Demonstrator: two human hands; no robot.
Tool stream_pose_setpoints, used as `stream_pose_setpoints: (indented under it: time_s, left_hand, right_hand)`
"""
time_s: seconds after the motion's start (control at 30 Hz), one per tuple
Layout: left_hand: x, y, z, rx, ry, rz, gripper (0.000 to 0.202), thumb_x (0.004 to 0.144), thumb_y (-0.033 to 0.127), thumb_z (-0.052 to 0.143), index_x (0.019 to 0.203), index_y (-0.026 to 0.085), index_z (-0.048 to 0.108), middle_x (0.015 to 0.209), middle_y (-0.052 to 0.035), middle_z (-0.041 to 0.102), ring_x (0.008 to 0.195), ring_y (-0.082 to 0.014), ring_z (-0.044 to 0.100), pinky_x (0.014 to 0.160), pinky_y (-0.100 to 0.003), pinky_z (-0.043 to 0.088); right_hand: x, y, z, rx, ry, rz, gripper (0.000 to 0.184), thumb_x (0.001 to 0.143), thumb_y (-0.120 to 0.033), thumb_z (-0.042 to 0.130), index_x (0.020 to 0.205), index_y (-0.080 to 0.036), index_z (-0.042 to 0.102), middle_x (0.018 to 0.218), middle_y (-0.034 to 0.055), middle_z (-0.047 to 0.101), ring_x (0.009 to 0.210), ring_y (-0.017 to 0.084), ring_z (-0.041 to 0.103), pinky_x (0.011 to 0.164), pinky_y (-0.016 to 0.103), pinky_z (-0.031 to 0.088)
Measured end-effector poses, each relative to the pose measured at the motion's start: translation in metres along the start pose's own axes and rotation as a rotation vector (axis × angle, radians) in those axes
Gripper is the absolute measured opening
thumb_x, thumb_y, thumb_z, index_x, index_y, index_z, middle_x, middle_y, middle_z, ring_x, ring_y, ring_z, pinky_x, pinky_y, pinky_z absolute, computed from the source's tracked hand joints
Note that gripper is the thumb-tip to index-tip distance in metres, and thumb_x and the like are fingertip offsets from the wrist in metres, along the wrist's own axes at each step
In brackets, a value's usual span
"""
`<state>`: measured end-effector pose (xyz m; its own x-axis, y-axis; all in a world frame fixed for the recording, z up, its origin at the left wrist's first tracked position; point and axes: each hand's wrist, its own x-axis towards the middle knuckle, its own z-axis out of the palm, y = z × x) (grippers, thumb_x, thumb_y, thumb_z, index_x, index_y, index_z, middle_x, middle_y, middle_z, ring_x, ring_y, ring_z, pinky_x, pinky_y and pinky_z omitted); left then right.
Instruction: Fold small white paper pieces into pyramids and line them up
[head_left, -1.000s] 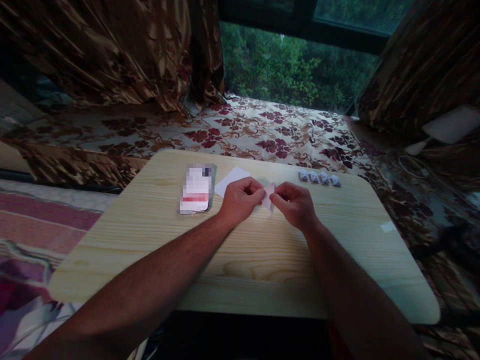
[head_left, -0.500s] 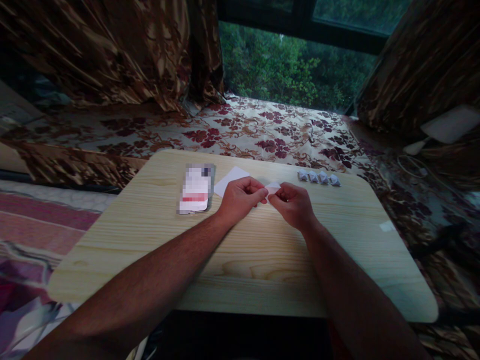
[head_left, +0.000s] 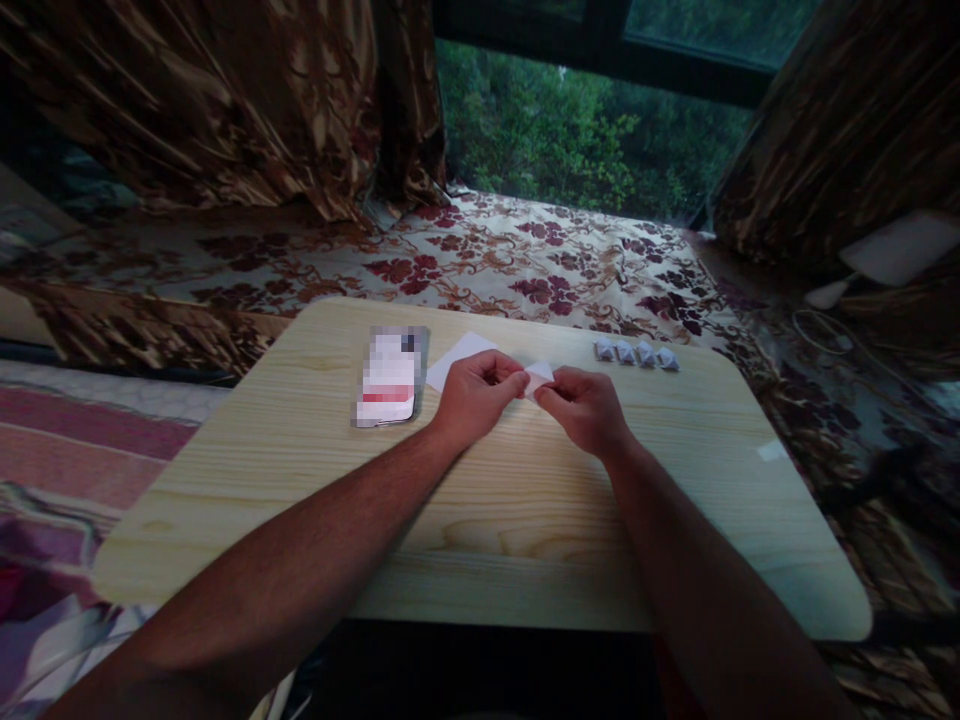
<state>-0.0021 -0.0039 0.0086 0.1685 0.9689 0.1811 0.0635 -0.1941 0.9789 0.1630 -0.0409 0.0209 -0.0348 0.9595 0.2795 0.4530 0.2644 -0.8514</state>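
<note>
A small folded piece of white paper (head_left: 538, 377) is pinched between my two hands above the middle of the table. My left hand (head_left: 484, 392) grips its left edge with thumb and fingertips. On the other side, my right hand (head_left: 583, 405) holds the right edge the same way. Fingers cover part of the paper, so its full shape is hidden. Just behind my left hand lies a flat white sheet (head_left: 461, 357). Several small folded paper pieces (head_left: 636, 353) with raised points sit in a row at the back right.
The pale wooden table (head_left: 480, 560) has rounded corners. A phone-like item (head_left: 388, 375), blurred out, lies at the back left. A whitish patch (head_left: 771, 451) is near the right edge. Beyond the table is a flower-patterned cloth (head_left: 540, 235) below the window.
My fingers have shifted apart slightly on the folded paper, and more of its white face shows between them. The other things on the table stay where they were.
</note>
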Motion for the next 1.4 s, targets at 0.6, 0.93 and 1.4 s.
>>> stream_pose_setpoints:
  time_s: [0.6,0.93,1.4]
  left_hand:
    - [0.004,-0.006,0.003,-0.076,0.044,-0.055,0.021,0.067,0.034,0.079,0.074,0.016,0.07,0.065,0.0006,0.066,0.054,-0.0094,0.053,0.051,-0.023,0.04]
    - [0.003,-0.007,0.002,-0.024,0.081,0.038,0.018,0.07,0.032,0.077,0.076,0.017,0.07,0.072,0.0002,0.068,0.063,-0.011,0.056,0.06,-0.024,0.043]
    - [-0.004,-0.003,-0.001,0.253,0.115,0.274,0.01,0.081,0.029,0.068,0.078,0.02,0.071,0.075,-0.0011,0.068,0.071,-0.0139,0.059,0.071,-0.028,0.047]
  right_hand:
    - [0.003,0.007,-0.001,-0.022,-0.02,0.002,0.032,0.082,-0.036,0.063,0.057,-0.018,0.053,0.054,-0.0048,0.035,0.052,0.009,0.029,0.049,0.026,0.021]
    - [0.002,0.008,0.002,-0.01,0.016,-0.022,0.029,0.081,-0.033,0.066,0.058,-0.019,0.053,0.054,-0.0049,0.041,0.052,0.009,0.034,0.05,0.026,0.026]
    - [-0.004,-0.003,0.004,-0.072,0.198,-0.252,0.014,0.08,-0.021,0.068,0.093,-0.022,0.072,0.102,0.0059,0.062,0.074,0.013,0.059,0.052,0.025,0.048]
